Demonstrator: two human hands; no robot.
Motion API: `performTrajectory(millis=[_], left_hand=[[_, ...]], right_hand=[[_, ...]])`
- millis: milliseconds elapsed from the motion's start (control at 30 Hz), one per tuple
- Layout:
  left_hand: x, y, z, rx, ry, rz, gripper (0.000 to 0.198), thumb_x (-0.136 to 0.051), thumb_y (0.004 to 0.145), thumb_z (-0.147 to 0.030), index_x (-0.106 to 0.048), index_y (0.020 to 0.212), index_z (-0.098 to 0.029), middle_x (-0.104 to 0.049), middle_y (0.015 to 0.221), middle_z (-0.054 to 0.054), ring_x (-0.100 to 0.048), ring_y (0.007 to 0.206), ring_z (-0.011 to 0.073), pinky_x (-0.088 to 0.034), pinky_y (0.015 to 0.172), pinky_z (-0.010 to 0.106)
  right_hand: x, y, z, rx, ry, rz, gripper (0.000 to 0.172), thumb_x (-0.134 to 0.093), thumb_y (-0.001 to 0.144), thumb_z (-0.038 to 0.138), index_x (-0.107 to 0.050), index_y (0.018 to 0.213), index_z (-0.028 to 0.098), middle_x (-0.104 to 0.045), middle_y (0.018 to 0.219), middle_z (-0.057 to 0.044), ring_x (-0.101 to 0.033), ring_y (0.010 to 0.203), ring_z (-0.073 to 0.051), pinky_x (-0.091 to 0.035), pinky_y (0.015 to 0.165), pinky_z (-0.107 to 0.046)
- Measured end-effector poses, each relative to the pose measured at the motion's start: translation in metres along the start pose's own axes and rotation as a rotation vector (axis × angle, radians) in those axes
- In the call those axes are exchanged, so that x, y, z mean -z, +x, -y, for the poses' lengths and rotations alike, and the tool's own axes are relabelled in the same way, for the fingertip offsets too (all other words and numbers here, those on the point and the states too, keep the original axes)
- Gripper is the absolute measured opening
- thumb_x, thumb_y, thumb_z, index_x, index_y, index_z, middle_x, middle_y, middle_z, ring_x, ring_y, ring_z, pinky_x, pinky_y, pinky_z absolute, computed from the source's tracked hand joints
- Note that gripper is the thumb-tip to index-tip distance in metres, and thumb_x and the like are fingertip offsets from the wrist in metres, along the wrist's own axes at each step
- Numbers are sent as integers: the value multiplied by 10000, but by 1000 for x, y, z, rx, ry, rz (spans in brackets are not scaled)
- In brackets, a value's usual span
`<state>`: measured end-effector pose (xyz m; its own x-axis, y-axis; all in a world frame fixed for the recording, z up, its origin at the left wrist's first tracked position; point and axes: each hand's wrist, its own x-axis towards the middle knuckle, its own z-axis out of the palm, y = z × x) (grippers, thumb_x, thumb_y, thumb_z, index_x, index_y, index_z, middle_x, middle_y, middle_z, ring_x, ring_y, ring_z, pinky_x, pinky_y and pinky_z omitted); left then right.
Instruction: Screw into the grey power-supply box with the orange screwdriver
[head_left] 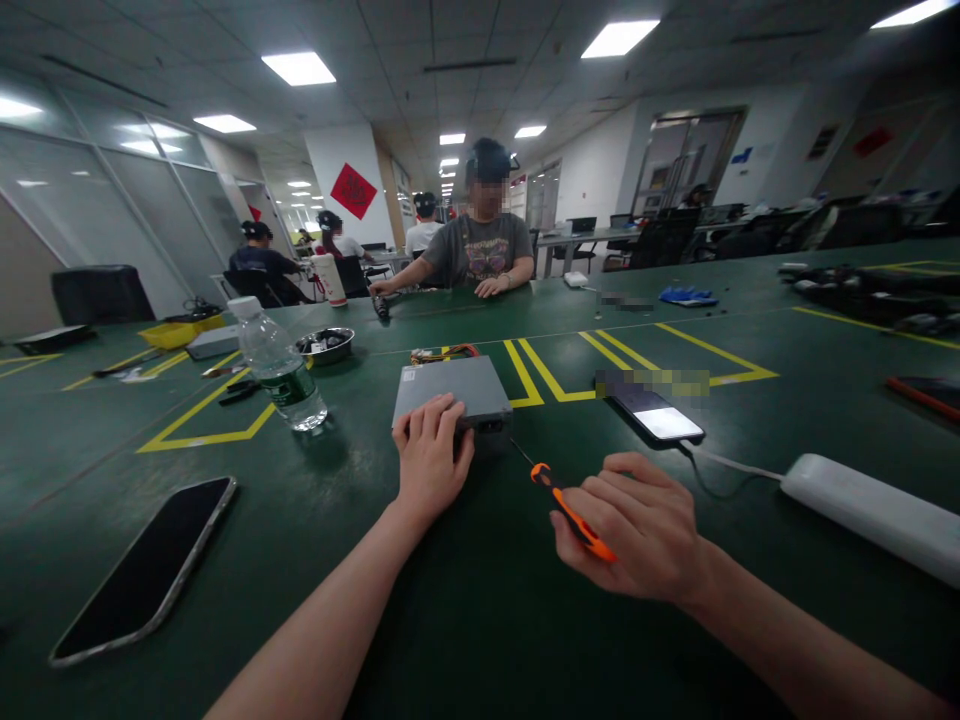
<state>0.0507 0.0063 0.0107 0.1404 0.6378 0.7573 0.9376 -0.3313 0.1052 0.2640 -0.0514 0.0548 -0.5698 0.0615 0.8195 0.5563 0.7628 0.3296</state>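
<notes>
A grey metal power supply unit (pixel 469 385) lies on the green table, with a bundle of coloured wires (pixel 442 353) behind it and a socket on its near right side. My left hand (pixel 433 455) grips its near left part, fingers bent over the top and thumb against the near side. To the right, my right hand (pixel 634 520) is closed around the handle of an orange and black screwdriver (pixel 541 474). The shaft points up and left toward the unit's near right corner; whether the tip touches it I cannot tell.
A water bottle (pixel 281 375) and a metal bowl (pixel 327 346) stand left of the unit. One phone (pixel 146 570) lies front left; another phone (pixel 652 408) lies right, near a white power strip (pixel 870 505). Across the table sits a person (pixel 487 240).
</notes>
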Motion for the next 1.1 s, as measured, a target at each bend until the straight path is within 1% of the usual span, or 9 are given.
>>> performTrajectory(millis=[600,833,933,1000,1100], left_hand=[[0,0,1,-9,7,-4,280,-493,831,-283,-517,1103,-222,-561,1214,67,-459,1134,237,-260,951,423],[0,0,1,-8,4,1,282,-487,834,-287,-508,1108,-226,-556,1220,63,-453,1142,235,-257,956,420],[0,0,0,-2,0,2,283,-490,831,-283,-508,1109,-227,-557,1217,61,-454,1138,234,-252,959,421],[0,0,0,3,0,2,284,-491,831,-281,-508,1110,-227,-557,1218,61,-454,1135,233,-250,959,423],[0,0,-1,5,-2,4,288,-489,831,-279,-508,1114,-229,-553,1223,66,-453,1134,239,-250,956,427]], right_hand=[[-6,-4,-6,-37,-42,37,51,-545,844,171,-508,871,150,-603,622,10,-528,501,-101,-408,571,-279],[-4,1,-3,-26,-75,53,36,-554,849,182,-542,859,149,-587,624,1,-514,523,-110,-413,573,-280],[-3,2,-1,-29,-87,38,65,-567,847,196,-568,905,166,-581,705,-21,-526,583,-117,-424,565,-259],[-4,1,1,-31,-25,28,69,-560,853,177,-568,921,171,-582,794,-44,-553,649,-120,-449,583,-244],[-7,-2,3,-8,83,50,26,-551,859,149,-557,880,163,-588,889,-74,-582,724,-131,-480,617,-245]])
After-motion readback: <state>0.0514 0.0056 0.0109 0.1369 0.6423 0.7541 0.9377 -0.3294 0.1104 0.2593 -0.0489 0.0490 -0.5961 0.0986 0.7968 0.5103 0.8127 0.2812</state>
